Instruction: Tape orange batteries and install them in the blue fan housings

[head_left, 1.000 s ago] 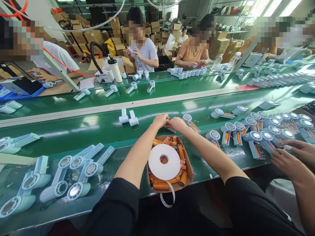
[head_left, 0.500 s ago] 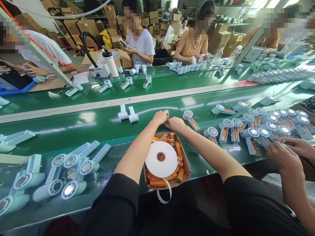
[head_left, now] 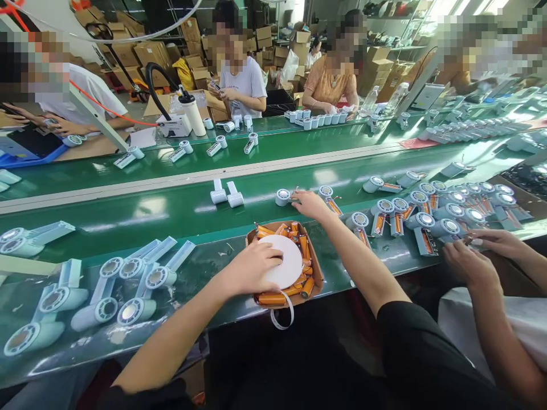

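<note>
My left hand (head_left: 255, 265) lies over a white roll of tape (head_left: 288, 263), its fingers curled at the centre hole. The roll rests on orange cylindrical batteries (head_left: 304, 245) in a cardboard box (head_left: 318, 275), and a loose tape end loops over the front. On the green belt, my right hand (head_left: 310, 204) has its fingertips at a pale blue handheld fan housing (head_left: 282, 197), lying with its round head to the left; the hand covers most of its handle. A second fan housing (head_left: 326, 192) with an orange battery in its handle lies just right of that hand.
Empty-handled fan housings (head_left: 137, 310) lie at left, and two more (head_left: 219, 195) on the belt. Several battery-fitted housings (head_left: 423, 221) crowd the right, where a co-worker's hands (head_left: 472, 262) work. Across the belt divider (head_left: 256, 166), other people handle parts.
My left hand has left the fan housing and come back onto the tape roll. My right hand stays by the housing, whose round head now shows. The view has shifted slightly.
</note>
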A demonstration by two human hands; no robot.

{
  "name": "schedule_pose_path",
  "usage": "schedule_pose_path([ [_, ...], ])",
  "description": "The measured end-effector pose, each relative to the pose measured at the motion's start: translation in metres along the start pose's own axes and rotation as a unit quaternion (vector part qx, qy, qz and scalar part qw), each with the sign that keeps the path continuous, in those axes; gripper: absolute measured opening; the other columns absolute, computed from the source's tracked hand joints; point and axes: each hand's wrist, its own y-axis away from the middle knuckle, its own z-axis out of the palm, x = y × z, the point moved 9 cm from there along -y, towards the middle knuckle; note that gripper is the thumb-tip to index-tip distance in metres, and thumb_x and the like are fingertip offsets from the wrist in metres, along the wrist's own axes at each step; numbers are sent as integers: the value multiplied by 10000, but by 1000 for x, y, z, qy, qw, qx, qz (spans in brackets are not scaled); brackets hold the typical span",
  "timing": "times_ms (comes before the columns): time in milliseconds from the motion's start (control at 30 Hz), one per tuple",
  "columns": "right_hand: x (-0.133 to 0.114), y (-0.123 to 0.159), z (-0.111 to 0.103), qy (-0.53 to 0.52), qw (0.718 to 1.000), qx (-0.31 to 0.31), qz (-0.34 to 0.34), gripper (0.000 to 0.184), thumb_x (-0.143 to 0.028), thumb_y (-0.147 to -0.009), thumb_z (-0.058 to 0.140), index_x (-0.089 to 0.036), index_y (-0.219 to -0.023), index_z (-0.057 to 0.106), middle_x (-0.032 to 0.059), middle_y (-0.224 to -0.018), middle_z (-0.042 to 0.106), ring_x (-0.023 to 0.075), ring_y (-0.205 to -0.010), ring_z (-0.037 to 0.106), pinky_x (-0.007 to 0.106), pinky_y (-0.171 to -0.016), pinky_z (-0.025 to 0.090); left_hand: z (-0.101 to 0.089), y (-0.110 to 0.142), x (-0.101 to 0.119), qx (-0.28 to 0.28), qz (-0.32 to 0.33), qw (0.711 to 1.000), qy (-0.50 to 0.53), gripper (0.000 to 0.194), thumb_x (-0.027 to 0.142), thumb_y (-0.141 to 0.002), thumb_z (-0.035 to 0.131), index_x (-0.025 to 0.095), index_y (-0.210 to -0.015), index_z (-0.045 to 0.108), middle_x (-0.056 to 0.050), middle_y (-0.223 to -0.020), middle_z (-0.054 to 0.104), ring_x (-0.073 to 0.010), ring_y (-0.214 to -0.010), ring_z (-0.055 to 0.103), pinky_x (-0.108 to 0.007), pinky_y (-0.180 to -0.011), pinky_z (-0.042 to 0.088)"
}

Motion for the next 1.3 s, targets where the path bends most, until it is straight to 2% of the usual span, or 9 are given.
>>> schedule_pose_path([
  [167, -25, 66, -30, -186, 968, 163, -49, 330, -268, -1027, 549, -207, -1248, 786, 110, -1374, 744, 269, -1301, 667, 413, -1142, 501, 2, 32, 8, -16, -24, 996, -81, 708, 310, -763, 869, 260, -1429, 634, -99, -1532, 623, -393, -1466, 485, -588, -1264, 353],
  [300, -34, 140, -27, -409, 887, 214, -27, 318, -432, -994, 616, -204, -1109, 806, 77, -1009, 814, 229, -886, 740, 349, -820, 589, -20, 57, 8, 150, -36, 985, -74, 674, 386, -802, 866, 177, -1390, 611, -158, -1388, 677, -419, -1471, 442, -612, -1213, 432],
  [400, -83, 182, 14, -539, 837, 86, -35, 437, -554, -957, 661, -178, -1147, 778, 16, -763, 750, 181, -688, 669, 282, -657, 529, -27, 91, 7, 299, -60, 949, -74, 577, 390, -818, 859, 192, -1303, 616, -161, -1344, 683, -431, -1481, 421, -669, -1197, 432],
  [567, -190, 234, 67, -574, 772, -198, -187, 565, -622, -994, 614, -162, -682, 718, 5, -580, 652, 115, -514, 542, 238, -529, 396, -17, 130, -23, 381, -156, 909, 65, 541, 274, -800, 828, 252, -1302, 628, -113, -1386, 667, -383, -1446, 508, -623, -1139, 523],
  [733, -173, 208, 54, -416, 865, -167, -224, 353, -487, -999, 671, -187, -902, 830, 9, -743, 756, 139, -624, 634, 247, -609, 450, -4, 158, -59, 413, -283, 818, 284, 760, 494, -776, 844, 278, -1450, 567, -131, -1547, 528, -322, -1309, 633, -441, -942, 659],
  [867, -108, 148, 17, -234, 970, 62, -32, 229, -321, -978, 715, -192, -1138, 818, 103, -1034, 789, 248, -951, 703, 350, -854, 546, 4, 143, -46, 391, -256, 838, 283, 702, 417, -767, 834, 278, -1417, 610, -132, -1536, 544, -358, -1438, 532, -451, -965, 646],
  [1033, -89, 124, 16, -128, 981, 145, -8, 155, -174, -867, 799, -194, -1014, 846, 176, -1244, 728, 354, -1219, 630, 504, -1060, 514, 6, 139, -19, 398, -219, 851, 262, 644, 358, -801, 812, 287, -1409, 610, -132, -1559, 529, -372, -1539, 421, -454, -997, 632],
  [1133, -69, 133, 15, -369, 909, 194, -13, 156, -255, -871, 793, -243, -1020, 835, 84, -1157, 775, 296, -1124, 688, 492, -1045, 545, 0, 152, -8, 412, -213, 853, 239, 648, 389, -875, 772, 301, -1479, 554, -142, -1608, 474, -362, -1524, 446, -431, -982, 636],
  [1300, -65, 157, 13, -717, 680, 153, -2, 522, -474, -806, 871, -280, -1277, 755, 41, -1160, 809, 251, -1043, 755, 415, -921, 619, -2, 150, 9, 377, -159, 912, 43, 618, 208, -870, 729, 287, -1460, 564, -116, -1474, 619, -371, -1513, 423, -564, -1124, 543],
])
